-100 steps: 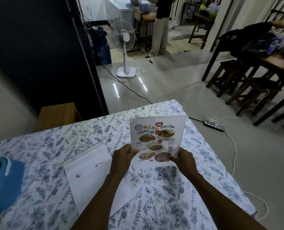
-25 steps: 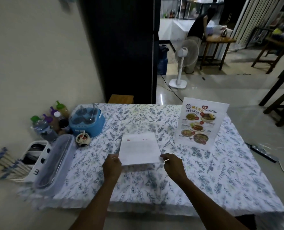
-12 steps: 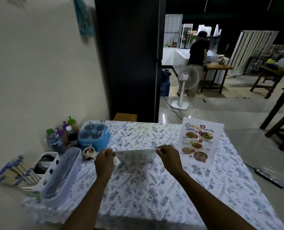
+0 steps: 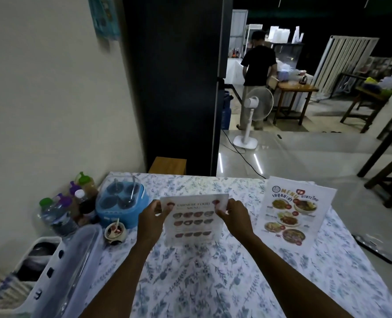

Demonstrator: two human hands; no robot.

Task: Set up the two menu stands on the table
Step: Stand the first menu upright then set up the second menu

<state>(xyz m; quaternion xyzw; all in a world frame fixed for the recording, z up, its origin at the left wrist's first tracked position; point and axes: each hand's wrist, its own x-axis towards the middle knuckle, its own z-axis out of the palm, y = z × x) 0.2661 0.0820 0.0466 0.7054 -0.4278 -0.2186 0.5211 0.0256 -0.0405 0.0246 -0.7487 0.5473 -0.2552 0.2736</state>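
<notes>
A Chinese food menu stand (image 4: 193, 222) stands upright at the middle of the table (image 4: 213, 283), its printed face toward me. My left hand (image 4: 150, 220) grips its upper left corner and my right hand (image 4: 235, 216) grips its upper right corner. Its lower edge looks to be on or just above the floral cloth; I cannot tell which. A second menu stand (image 4: 293, 214), with colourful food photos, stands upright on the right side of the table, untouched.
At the left stand a blue condiment caddy (image 4: 121, 203), sauce bottles (image 4: 75, 198), a water bottle (image 4: 55, 216), a small sauce cup (image 4: 114, 230) and a clear-lidded cutlery box (image 4: 69, 265). Beyond the table are a wooden stool (image 4: 167, 165), a white fan (image 4: 252, 115) and a person (image 4: 256, 74).
The second menu lay flat face down a second ago. Both hands lifted it, turned it upright and now hold it with the print facing me. The first menu stays on the right.
</notes>
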